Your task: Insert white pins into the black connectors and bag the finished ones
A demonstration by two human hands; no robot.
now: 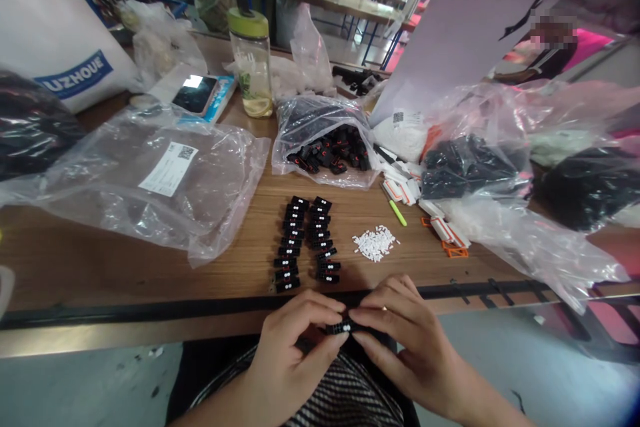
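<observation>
A small black connector housing with two white dots on its face is held just past the table's front edge. My left hand pinches its left end between thumb and fingers. My right hand closes on its right end, fingertips nearly meeting those of the left. A tiny white spot shows between the right fingers; I cannot tell what it is. Beyond the hands lie two columns of similar black connectors, a left one and a right one, each piece showing white dots. To their right is a pile of small white plugs.
A clear bag spills black connectors at the back. A flat plastic bag lies left. Behind are a green-lidded bottle and a phone. A green pen-like stick, orange-and-white pieces and more bags crowd the right.
</observation>
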